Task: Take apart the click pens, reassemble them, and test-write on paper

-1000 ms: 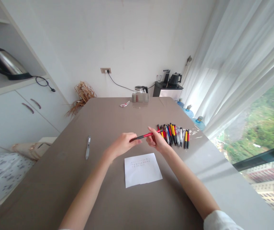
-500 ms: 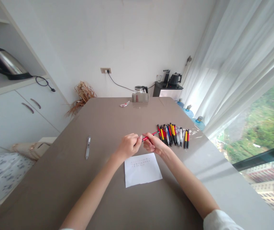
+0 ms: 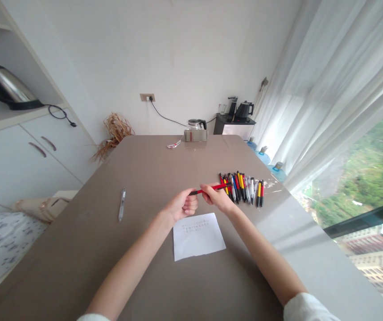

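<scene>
Between my two hands a red and black pen [image 3: 205, 191] is held nearly level above the table. My left hand [image 3: 185, 204] pinches its black end, other fingers curled. My right hand [image 3: 216, 196] grips the red barrel, and the pen's far end sticks out past it over the row of pens. Below the hands lies a white sheet of paper [image 3: 198, 243] with small reddish writing near its top. Just right of my right hand, several pens [image 3: 241, 187] in red, yellow, black, blue and white lie side by side.
A lone clear and white pen [image 3: 121, 205] lies on the brown table [image 3: 151, 169] at left. At the far edge are a blurred box [image 3: 196, 135], a glass pot [image 3: 195, 123] and a small wrapper [image 3: 174, 144]. Blue water jugs [image 3: 277, 171] stand beyond the right edge.
The left hand has turned and now pinches the pen's black end, which was hidden inside it before. More of the pen shows between the hands.
</scene>
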Tool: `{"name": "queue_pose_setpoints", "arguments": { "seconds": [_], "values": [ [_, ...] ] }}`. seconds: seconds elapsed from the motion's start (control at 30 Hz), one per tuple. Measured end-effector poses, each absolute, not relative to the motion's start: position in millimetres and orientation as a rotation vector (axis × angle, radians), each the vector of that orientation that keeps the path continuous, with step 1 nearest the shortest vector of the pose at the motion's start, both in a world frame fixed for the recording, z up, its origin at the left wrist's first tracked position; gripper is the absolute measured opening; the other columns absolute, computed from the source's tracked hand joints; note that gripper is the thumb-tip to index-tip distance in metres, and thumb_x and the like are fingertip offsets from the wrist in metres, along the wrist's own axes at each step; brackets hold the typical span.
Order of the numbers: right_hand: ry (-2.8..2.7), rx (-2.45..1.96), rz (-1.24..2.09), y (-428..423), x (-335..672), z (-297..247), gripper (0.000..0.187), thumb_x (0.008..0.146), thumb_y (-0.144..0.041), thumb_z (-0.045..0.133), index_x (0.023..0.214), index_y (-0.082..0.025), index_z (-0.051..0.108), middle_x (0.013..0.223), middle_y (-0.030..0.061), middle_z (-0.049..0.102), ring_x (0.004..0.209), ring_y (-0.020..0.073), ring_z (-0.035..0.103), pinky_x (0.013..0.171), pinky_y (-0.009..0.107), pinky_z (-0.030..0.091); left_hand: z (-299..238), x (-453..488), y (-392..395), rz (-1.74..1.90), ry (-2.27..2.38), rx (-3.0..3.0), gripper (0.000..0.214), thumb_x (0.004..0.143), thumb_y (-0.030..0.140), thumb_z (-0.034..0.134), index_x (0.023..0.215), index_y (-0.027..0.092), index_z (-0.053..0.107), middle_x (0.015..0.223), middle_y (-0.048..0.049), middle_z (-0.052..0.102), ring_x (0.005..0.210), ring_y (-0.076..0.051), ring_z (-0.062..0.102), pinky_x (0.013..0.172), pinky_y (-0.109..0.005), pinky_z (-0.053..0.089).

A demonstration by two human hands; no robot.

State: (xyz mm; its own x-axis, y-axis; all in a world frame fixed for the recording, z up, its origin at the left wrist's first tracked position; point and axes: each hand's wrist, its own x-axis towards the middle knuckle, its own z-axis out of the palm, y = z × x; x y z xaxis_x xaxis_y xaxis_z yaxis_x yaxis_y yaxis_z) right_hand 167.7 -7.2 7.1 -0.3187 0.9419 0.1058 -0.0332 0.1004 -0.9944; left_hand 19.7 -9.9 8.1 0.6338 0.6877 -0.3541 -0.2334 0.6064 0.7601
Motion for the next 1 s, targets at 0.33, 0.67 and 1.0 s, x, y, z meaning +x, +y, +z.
{"name": "queue_pose_setpoints", "arguments": {
  "seconds": [0.33,0.67,1.0],
  "values": [
    [-0.868,-0.716,1.938,0.2,168.7,3.5,0.042,0.076,-0.038,0.044,0.041,-0.017,0.032,0.033,-0.0087,0.016,0.031,0.0034,0.011,0.032,0.019,0.006,21.4,19.6,-16.3,0.955,0.82,1.119,0.035,0.066,0.037,0.062,0.093,0.017,0.054,0.075,-0.0007,0.054,0.06,-0.006,0.05,0.06,-0.023,0.043],
    [-0.795,-0.624,2.028,1.5,170.1,1.1,0.039,0.075,-0.036,0.046,0.044,-0.017,0.033,0.035,-0.0088,0.018,0.032,0.0035,0.012,0.03,0.018,0.006,15.7,18.2,-10.8,1.198,0.946,1.346,0.028,0.067,0.033,0.06,0.087,0.014,0.056,0.067,-0.0003,0.057,0.061,-0.008,0.053,0.064,-0.024,0.043],
    [-0.899,-0.95,1.787,-5.5,161.7,4.6,0.041,0.072,-0.048,0.046,0.048,-0.015,0.047,0.034,-0.0079,0.024,0.032,0.0032,0.015,0.032,0.019,0.008,10.9,15.1,-8.3,1.131,1.142,1.389,0.037,0.07,0.05,0.05,0.058,0.015,0.048,0.05,0.0033,0.048,0.042,-0.006,0.045,0.047,-0.02,0.041]
  ]
}}
